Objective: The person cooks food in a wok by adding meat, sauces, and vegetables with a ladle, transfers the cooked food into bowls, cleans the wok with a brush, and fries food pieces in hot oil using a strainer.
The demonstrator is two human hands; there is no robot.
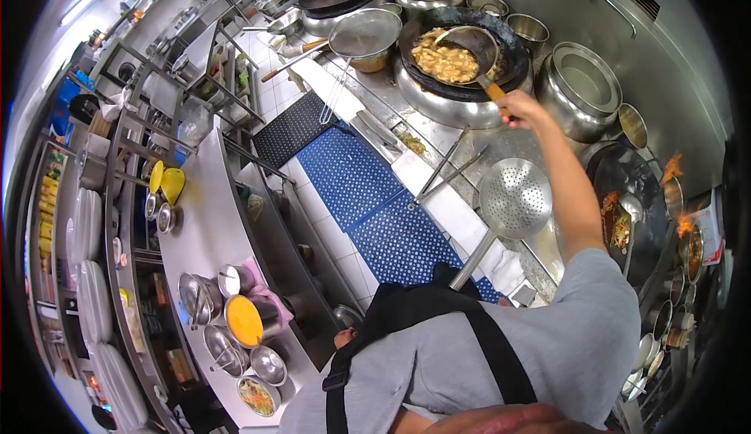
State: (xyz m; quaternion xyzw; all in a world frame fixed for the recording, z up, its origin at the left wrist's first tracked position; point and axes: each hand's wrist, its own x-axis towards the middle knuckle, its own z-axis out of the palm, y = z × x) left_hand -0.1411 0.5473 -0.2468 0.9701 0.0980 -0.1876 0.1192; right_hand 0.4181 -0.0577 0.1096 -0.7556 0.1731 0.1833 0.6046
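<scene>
My right hand (520,109) is closed around the wooden handle of a round strainer (474,46), held in the left part of a large wok. Pale brown pieces of food (444,60) lie in this wok (512,62), partly under the strainer. Only a small part of my left hand (343,338) shows beside my apron, low in the view; its fingers are hidden. A large perforated skimmer (515,198) rests below my outstretched right forearm, its handle pointing towards my apron. Metal tongs (450,174) lie on the stove's edge to its left.
Flames (673,168) rise near a second wok (657,234) at the right. A big metal pot (583,82) stands beside the first wok. Blue patterned mats (352,176) cover the floor. Bowls and an orange-filled pot (244,321) stand on the left counter (199,254).
</scene>
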